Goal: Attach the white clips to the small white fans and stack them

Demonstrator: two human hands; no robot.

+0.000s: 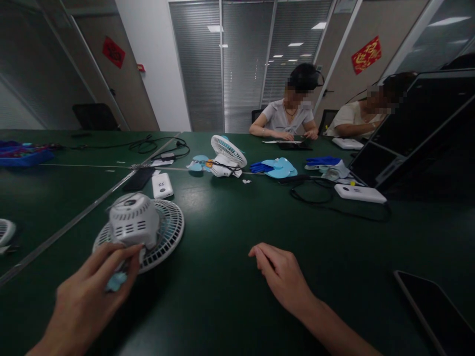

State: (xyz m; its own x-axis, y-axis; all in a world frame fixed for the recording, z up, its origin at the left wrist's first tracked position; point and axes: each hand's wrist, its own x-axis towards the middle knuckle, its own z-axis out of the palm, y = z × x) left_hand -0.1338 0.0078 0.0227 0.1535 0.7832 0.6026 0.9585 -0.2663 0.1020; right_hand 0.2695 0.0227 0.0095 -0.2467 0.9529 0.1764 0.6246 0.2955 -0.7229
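Note:
A white fan (135, 222) lies face down on its round grille (172, 232), its slotted motor housing pointing up. My left hand (92, 284) is closed at the near side of the housing, thumb and fingers pinching a white part there. Below those fingers a small light blue piece (117, 281) shows; whether it belongs to the fan I cannot tell. My right hand (284, 277) rests on the green table (218, 296), apart from the fan, its fingers curled in and nothing visible in them.
A second white fan (226, 155), light blue blades (282, 168) and blue gloves (261, 168) lie farther back. White power banks (162, 186) and a black cable (315, 200) are about. A dark phone (438, 306) lies at right. Two people sit across the table.

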